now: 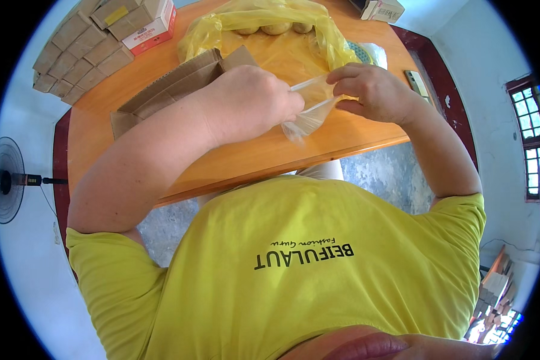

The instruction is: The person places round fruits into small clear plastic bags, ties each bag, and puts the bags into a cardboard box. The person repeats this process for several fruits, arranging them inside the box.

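A clear plastic bag (312, 117) is stretched between my two hands above the wooden table. My left hand (261, 101) grips one side of it, fingers curled around the plastic. On the other side, the fingers of my right hand (371, 90) pinch its edge, so its mouth looks spread. Just beyond and left of my left hand lies an open cardboard box (171, 87), partly hidden by my forearm. A large yellow plastic bag (270, 51) rests past my hands, its mouth towards me. Several round, brownish-yellow fruits or vegetables (276, 29) show inside it.
Small cardboard boxes (78, 51) are stacked at the table's far left, beside a red-and-white carton (150, 36). A teal patterned object (359, 51) and white plastic (376, 55) lie behind my right hand. A phone (416, 83) is at the right edge. An electric fan (9, 180) stands left.
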A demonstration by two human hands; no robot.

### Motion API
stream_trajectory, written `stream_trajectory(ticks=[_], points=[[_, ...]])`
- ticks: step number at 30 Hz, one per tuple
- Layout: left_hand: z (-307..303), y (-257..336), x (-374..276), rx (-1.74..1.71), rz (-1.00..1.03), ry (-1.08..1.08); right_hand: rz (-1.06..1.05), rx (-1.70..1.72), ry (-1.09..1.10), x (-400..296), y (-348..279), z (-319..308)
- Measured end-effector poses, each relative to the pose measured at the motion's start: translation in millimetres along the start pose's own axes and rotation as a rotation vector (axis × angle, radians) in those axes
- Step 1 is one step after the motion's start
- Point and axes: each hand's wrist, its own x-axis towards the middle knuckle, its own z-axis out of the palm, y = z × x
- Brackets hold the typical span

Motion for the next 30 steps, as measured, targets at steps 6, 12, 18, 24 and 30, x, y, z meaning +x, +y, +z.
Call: stream_trajectory(ticks=[6, 12, 18, 24, 30], points=[[2, -4, -6, -0.084, -0.072, 0.066, 0.098, 0.143, -0.033, 1, 3, 0], [-1, -1, -11, -0.294, -0.194, 0.155, 0.210, 0.311, -0.024, 2, -6, -4], [4, -2, -12, -0.341, -0.219, 0.192, 0.311, 0.349, 0.073, 7, -21, 7], [5, 0, -10, -0.373, -0.257, 0.229, 0.546, 0.423, -0.119, 14, -26, 6], [5, 1, -5, -0.431, -0.288, 0.183, 0.566, 0.979, 0.045, 5, -14, 44]])
